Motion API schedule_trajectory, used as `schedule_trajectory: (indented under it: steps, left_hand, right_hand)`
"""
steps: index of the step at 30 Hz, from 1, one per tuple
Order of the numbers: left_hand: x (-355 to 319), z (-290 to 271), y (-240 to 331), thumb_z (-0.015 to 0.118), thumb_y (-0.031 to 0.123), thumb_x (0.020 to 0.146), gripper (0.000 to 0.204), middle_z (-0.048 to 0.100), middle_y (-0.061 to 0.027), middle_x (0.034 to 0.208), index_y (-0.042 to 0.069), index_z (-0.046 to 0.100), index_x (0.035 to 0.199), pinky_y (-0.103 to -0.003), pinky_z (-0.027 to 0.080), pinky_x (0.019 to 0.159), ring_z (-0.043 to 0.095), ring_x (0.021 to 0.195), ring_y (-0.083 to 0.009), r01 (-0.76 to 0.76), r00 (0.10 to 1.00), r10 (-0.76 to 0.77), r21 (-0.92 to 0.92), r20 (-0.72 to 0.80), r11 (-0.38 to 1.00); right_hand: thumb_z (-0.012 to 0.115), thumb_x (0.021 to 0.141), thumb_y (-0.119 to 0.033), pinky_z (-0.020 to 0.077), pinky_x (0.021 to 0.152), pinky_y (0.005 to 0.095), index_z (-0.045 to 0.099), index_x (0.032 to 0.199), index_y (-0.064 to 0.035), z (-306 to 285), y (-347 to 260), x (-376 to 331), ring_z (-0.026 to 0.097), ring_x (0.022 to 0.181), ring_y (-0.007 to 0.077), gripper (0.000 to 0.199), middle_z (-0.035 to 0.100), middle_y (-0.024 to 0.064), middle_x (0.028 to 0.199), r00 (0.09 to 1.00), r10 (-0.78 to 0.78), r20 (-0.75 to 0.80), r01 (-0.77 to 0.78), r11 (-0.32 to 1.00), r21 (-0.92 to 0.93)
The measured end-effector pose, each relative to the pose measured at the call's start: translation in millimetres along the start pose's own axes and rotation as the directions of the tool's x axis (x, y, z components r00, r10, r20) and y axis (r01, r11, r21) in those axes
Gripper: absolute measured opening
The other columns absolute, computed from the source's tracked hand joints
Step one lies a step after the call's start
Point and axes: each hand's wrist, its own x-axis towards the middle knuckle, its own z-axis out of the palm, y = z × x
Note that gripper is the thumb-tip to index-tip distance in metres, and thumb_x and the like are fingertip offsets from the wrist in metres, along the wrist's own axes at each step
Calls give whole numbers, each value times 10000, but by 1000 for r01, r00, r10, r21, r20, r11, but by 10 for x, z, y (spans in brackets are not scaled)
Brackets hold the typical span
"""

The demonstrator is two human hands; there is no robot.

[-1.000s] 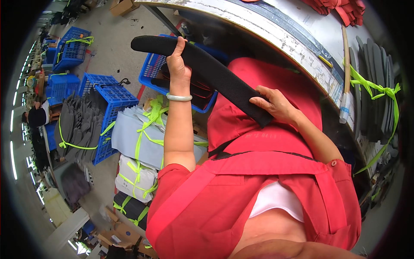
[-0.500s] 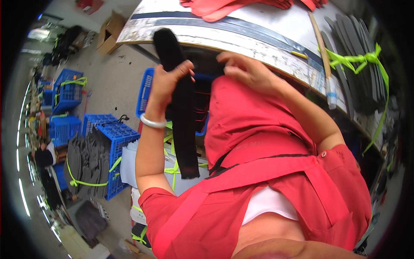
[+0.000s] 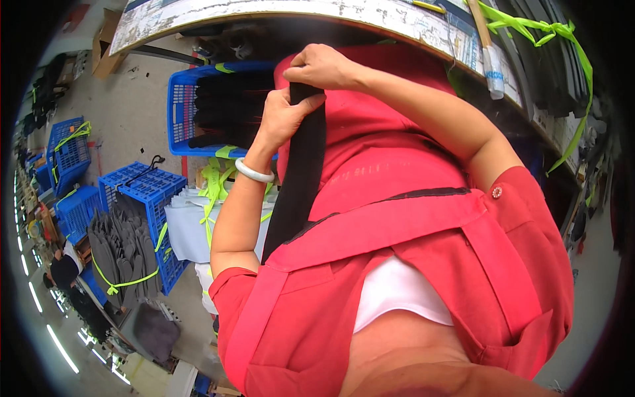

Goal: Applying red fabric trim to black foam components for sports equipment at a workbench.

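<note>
Closest in, black strip [image 3: 301, 178] hanging over the red apron [image 3: 397, 231], long axis from twelve to six. Left hand [image 3: 284, 119] wrapped round its upper part; right hand [image 3: 324, 66] pinching the top end, just above. Beyond at ten, blue crate [image 3: 182, 119] of dark pieces. Farther at twelve, bench edge [image 3: 264, 13].
</note>
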Motion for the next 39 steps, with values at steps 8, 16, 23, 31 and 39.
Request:
schedule_trajectory:
  steps: [8, 16, 23, 31, 39]
  left_hand:
    - [-74, -13, -28, 760, 146, 809, 163, 652, 22, 725, 5, 702, 865, -208, 461, 557, 574, 645, -41, 4, 1000, -4, -44, 5, 999]
    - [-83, 61, 2, 759, 139, 808, 163, 653, 22, 741, 9, 695, 881, -204, 458, 560, 569, 647, -40, 99, 995, -95, -92, 44, 991]
    - [-20, 213, 32, 768, 143, 802, 171, 648, 29, 738, 20, 696, 895, -206, 460, 568, 569, 651, -41, 11, 999, -10, -9, 52, 1000]
    - [30, 259, 211, 685, 218, 887, 220, 700, -119, 811, 14, 640, 955, -244, 529, 581, 668, 650, -160, 255, 966, -225, -335, 126, 907]
    - [157, 294, 191, 680, 140, 883, 170, 699, -97, 818, 11, 639, 986, -233, 528, 573, 662, 650, -143, 195, 976, -161, -260, 146, 946]
  right_hand:
    - [590, 897, -314, 518, 690, 359, 665, 1022, -65, -44, -1, -340, 643, 742, 280, 288, 659, 152, 837, 964, -265, -24, 262, 960, -95]
    - [529, 924, -542, 455, 535, 236, 684, 780, -30, -207, 141, -282, 554, 571, 98, 554, 581, 14, 634, 978, 191, 79, -204, 835, 511]
    - [544, 950, -305, 453, 572, 323, 636, 889, 7, 14, 305, -458, 542, 600, 140, 331, 550, 104, 653, 937, -277, -214, 259, 960, -107]
    - [485, 951, -523, 459, 552, 259, 673, 836, -26, -445, 359, -464, 553, 599, 107, 544, 576, 41, 648, 985, 169, -17, -136, 844, 519]
    - [561, 953, -311, 454, 615, 296, 651, 881, -14, -289, 419, -568, 547, 661, 123, 319, 596, 71, 681, 989, -37, -143, 76, 958, 277]
